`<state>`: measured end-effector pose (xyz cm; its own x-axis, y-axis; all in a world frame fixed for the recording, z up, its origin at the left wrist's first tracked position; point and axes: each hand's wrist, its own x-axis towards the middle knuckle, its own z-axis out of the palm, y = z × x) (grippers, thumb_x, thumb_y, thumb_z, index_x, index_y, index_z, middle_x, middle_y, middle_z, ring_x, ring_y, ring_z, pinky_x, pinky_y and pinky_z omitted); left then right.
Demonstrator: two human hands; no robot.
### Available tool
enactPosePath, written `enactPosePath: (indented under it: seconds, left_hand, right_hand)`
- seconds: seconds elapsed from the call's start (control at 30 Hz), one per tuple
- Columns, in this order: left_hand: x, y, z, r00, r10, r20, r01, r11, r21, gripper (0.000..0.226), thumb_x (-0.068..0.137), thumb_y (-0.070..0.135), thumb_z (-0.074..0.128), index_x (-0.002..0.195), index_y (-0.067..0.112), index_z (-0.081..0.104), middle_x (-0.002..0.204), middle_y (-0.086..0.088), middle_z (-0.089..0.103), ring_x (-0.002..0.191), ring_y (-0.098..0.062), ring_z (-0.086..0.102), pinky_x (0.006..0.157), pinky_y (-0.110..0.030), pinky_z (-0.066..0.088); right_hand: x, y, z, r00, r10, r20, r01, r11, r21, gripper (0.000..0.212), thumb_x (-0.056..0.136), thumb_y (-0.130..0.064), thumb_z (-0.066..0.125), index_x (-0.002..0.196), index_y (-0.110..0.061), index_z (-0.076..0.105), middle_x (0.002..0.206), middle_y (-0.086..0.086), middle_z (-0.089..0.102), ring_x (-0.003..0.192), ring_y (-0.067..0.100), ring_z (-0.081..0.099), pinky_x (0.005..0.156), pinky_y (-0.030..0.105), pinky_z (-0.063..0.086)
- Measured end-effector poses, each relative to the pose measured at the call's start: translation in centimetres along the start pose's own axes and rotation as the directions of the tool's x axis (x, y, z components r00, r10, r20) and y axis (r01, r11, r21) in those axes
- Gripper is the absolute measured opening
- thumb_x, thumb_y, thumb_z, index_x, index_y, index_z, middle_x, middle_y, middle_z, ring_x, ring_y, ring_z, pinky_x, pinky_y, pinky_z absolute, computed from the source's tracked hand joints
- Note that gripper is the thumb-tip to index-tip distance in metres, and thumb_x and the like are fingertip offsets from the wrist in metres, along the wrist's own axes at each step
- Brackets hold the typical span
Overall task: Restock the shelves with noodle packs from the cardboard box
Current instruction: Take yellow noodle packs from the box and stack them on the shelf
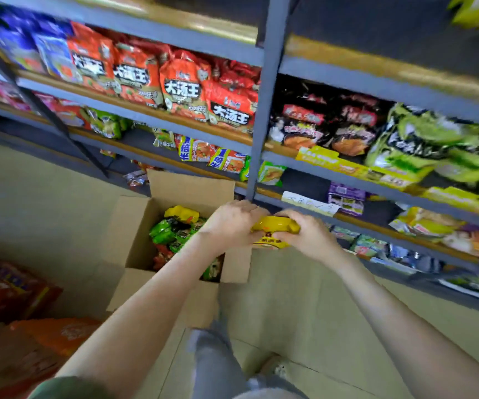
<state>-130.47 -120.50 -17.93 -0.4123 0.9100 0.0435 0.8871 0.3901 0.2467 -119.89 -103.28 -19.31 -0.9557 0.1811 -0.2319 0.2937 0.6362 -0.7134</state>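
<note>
Both hands held one yellow noodle pack (275,226) between them: the left hand (229,226) had its fingers curled over the pack's left end, and the right hand (310,234) was wrapped round its right end. The pack hung in the air just above the right edge of the cardboard box (189,188), in front of a low tier of the shelves (376,87).

Those grey metal shelves filled the upper half of the view, running from left to right in several tiers, with an upright post (264,110) near the middle. A beige tiled floor (290,298) spread below them. Left of the post, a row of orange-red packs (183,84) stood on one tier. Right of the post on the same level were black packs (327,125), then pale green packs (434,145) beside them. Lower tiers held mixed packs, too blurred to read.

The box sat on the floor just beside the shelves, its flaps open. Inside it lay green packs (169,231) and another yellow pack (182,214) on top of them, near the back flap. Red cartons (2,292) lay blurred at the lower left. A leg in grey trousers (215,355) and a shoe (275,367) showed between the forearms.
</note>
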Motion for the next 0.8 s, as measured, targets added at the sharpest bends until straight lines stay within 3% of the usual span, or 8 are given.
enactPosePath:
  seconds: [0.07, 0.3, 0.37, 0.47, 0.6, 0.67, 0.73, 0.8]
  left_hand:
    - [1.9, 3.5, -2.3, 0.997, -0.030, -0.071, 0.028, 0.999, -0.038, 0.046, 0.085, 0.035, 0.068, 0.127, 0.018, 0.059, 0.115, -0.007, 0.065, 0.106, -0.027, 0.060, 0.081, -0.034, 0.048]
    - [8.0, 10.3, -5.7, 0.894, 0.069, -0.443, -0.131, 0.985, -0.111, 0.062, 0.083, 0.032, 0.071, 0.136, 0.009, 0.047, 0.136, -0.016, 0.049, 0.121, -0.031, 0.047, 0.100, -0.042, 0.044]
    - [9.7, 11.8, -6.4, 0.862, 0.123, -0.492, -0.191, 0.977, -0.091, 0.066, 0.085, 0.022, 0.071, 0.142, 0.017, 0.039, 0.147, -0.018, 0.034, 0.123, -0.035, 0.045, 0.096, -0.038, 0.043]
    - [13.1, 13.3, -7.5, 0.836, 0.149, -0.528, -0.252, 0.959, -0.128, 0.063, 0.090, 0.013, 0.065, 0.142, 0.028, 0.034, 0.152, -0.018, 0.023, 0.101, -0.027, 0.054, 0.082, -0.029, 0.048]
    - [18.9, 14.2, -9.8, 0.750, 0.213, -0.626, -0.365, 0.923, -0.123, 0.058, 0.087, 0.005, 0.062, 0.135, 0.029, 0.040, 0.142, -0.009, 0.029, 0.085, -0.015, 0.052, 0.071, -0.034, 0.055]
    - [21.8, 14.7, -11.4, 0.685, 0.236, -0.689, -0.405, 0.910, -0.092, 0.056, 0.085, -0.001, 0.062, 0.131, 0.027, 0.045, 0.133, -0.008, 0.034, 0.088, -0.006, 0.048, 0.062, -0.035, 0.057]
    - [24.3, 15.2, -12.8, 0.638, 0.230, -0.735, -0.422, 0.903, -0.084, 0.046, 0.089, 0.004, 0.057, 0.129, 0.027, 0.048, 0.126, -0.006, 0.038, 0.091, -0.006, 0.048, 0.060, -0.037, 0.057]
    - [26.5, 15.4, -13.9, 0.610, 0.200, -0.767, -0.428, 0.898, -0.106, 0.044, 0.088, 0.007, 0.060, 0.126, 0.027, 0.050, 0.121, -0.003, 0.040, 0.095, -0.010, 0.050, 0.063, -0.032, 0.057]
  right_hand:
    - [-2.5, -0.1, -4.3, 0.995, 0.021, -0.100, -0.019, 0.999, 0.030, 0.038, 0.079, -0.027, 0.076, 0.115, -0.023, 0.063, 0.090, -0.005, 0.062, 0.082, 0.014, 0.057, 0.070, 0.024, 0.040]
    - [-8.1, 0.0, -16.8, 0.935, 0.064, -0.348, -0.016, 0.990, 0.140, 0.047, 0.081, -0.027, 0.075, 0.123, -0.018, 0.058, 0.088, -0.010, 0.057, 0.068, 0.001, 0.051, 0.058, 0.011, 0.036]
    - [-9.0, -0.3, -19.4, 0.914, 0.061, -0.400, 0.004, 0.987, 0.158, 0.041, 0.081, -0.024, 0.075, 0.118, -0.019, 0.058, 0.089, -0.013, 0.053, 0.073, 0.000, 0.047, 0.060, 0.007, 0.036]
    - [-9.1, -0.5, -22.7, 0.883, 0.053, -0.466, 0.029, 0.986, 0.166, 0.041, 0.080, -0.021, 0.076, 0.117, -0.018, 0.060, 0.085, -0.016, 0.056, 0.064, -0.004, 0.050, 0.061, 0.001, 0.038]
    - [-8.2, 0.7, -27.0, 0.818, 0.008, -0.575, 0.071, 0.991, 0.114, 0.037, 0.077, -0.022, 0.078, 0.107, -0.029, 0.059, 0.097, -0.007, 0.062, 0.087, 0.011, 0.061, 0.077, 0.020, 0.045]
    - [-7.3, 1.2, -29.0, 0.764, -0.076, -0.640, 0.177, 0.980, 0.095, 0.049, 0.078, -0.019, 0.077, 0.116, -0.037, 0.052, 0.111, -0.015, 0.059, 0.103, -0.002, 0.057, 0.088, 0.025, 0.047]
    - [-6.3, 1.2, -30.6, 0.668, -0.146, -0.730, 0.241, 0.970, 0.027, 0.064, 0.081, -0.018, 0.075, 0.131, -0.038, 0.039, 0.126, -0.016, 0.050, 0.117, -0.007, 0.046, 0.099, 0.024, 0.042]
    - [-5.1, 1.6, -31.6, 0.503, -0.288, -0.815, 0.175, 0.957, -0.230, 0.072, 0.084, -0.025, 0.072, 0.142, -0.030, 0.030, 0.140, -0.006, 0.039, 0.133, 0.009, 0.032, 0.111, 0.032, 0.029]
